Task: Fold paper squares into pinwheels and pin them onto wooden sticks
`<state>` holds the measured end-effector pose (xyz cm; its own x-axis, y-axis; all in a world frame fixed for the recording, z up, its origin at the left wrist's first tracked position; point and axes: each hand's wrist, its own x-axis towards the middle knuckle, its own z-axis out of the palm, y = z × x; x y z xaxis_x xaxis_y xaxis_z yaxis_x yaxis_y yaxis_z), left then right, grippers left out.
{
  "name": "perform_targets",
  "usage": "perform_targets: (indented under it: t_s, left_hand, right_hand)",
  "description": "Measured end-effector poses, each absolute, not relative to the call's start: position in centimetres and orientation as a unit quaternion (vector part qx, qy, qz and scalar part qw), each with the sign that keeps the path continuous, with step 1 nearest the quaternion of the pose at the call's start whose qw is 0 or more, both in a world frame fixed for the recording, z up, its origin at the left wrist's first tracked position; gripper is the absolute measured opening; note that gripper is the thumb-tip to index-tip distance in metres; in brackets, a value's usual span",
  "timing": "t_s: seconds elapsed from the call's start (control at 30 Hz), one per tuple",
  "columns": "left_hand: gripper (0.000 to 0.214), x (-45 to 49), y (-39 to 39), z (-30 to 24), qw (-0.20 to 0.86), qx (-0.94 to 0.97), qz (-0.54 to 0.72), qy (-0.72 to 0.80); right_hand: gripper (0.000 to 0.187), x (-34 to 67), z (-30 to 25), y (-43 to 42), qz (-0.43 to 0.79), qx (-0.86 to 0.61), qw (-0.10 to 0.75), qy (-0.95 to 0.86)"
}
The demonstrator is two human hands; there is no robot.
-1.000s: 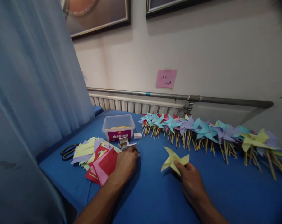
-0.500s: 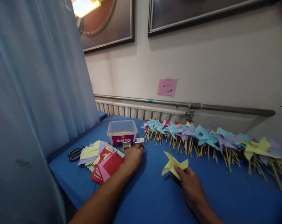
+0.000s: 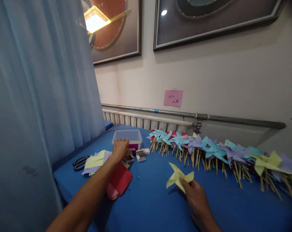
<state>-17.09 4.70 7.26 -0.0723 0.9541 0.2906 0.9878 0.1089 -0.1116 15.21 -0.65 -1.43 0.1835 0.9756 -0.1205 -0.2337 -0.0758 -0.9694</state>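
My right hand [image 3: 196, 195] pinches a folded yellow paper pinwheel [image 3: 177, 177] between thumb and fingers, just above the blue cloth. My left hand [image 3: 120, 149] reaches over the front of a clear plastic box [image 3: 135, 137], its fingers bent down and their tips hidden. Beside that wrist lie small open cardboard boxes [image 3: 140, 156]. Beneath the left forearm is a stack of coloured paper, with red sheets [image 3: 121, 178] and yellow sheets [image 3: 95, 159] showing.
Black-handled scissors [image 3: 80, 163] lie left of the paper. Finished pinwheels [image 3: 214, 149] on sticks form a long row along the wall side. A blue curtain [image 3: 46, 96] hangs at left. A radiator [image 3: 141, 121] and a metal pipe [image 3: 240, 120] run behind the blue-covered table [image 3: 146, 206].
My left hand has moved left from the small cardboard boxes to the plastic box. The right hand still holds the yellow pinwheel in nearly the same place. The view has tilted up slightly.
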Motion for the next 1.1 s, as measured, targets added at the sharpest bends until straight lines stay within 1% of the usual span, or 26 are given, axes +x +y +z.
perform_targets:
  t_s: [0.2, 0.3, 0.37, 0.47, 0.53, 0.63, 0.7, 0.83, 1.1]
  left_hand:
    - [0.029, -18.3, 6.1, 8.3, 0.155, -0.658, -0.057, -0.735]
    - [0.030, -16.8, 4.8, 8.5, 0.175, -0.654, -0.073, -0.732]
    - [0.030, -14.7, 3.1, 7.6, 0.175, -0.655, -0.105, -0.727]
    - [0.031, -10.7, 0.4, 4.7, 0.077, -0.681, -0.110, -0.720]
    - [0.035, -8.3, -0.7, 2.7, 0.046, -0.713, -0.103, -0.692]
    - [0.041, -6.7, -0.7, 1.1, 0.062, -0.759, -0.096, -0.641]
    - [0.042, -6.9, -0.1, 0.9, 0.066, -0.766, -0.085, -0.633]
    - [0.045, -8.5, 1.1, 0.5, 0.044, -0.731, -0.070, -0.677]
    - [0.041, -8.2, 0.4, 0.9, 0.011, -0.678, -0.113, -0.726]
  right_hand:
    - [0.043, 15.2, -1.1, -0.9, 0.528, -0.518, 0.570, -0.358]
    - [0.046, 15.1, -0.9, -0.9, 0.533, -0.521, 0.567, -0.349]
    - [0.046, 15.2, -0.9, -0.8, 0.534, -0.521, 0.566, -0.350]
    - [0.047, 15.4, -1.2, -0.6, 0.529, -0.526, 0.563, -0.356]
    - [0.049, 15.5, -1.4, -0.5, 0.527, -0.530, 0.560, -0.358]
    - [0.048, 15.8, -1.8, -0.3, 0.528, -0.533, 0.554, -0.361]
    - [0.048, 15.9, -2.0, -0.3, 0.534, -0.528, 0.550, -0.365]
    - [0.047, 16.2, -2.4, -0.2, 0.539, -0.519, 0.546, -0.377]
    - [0.047, 16.1, -2.1, -0.5, 0.531, -0.517, 0.550, -0.386]
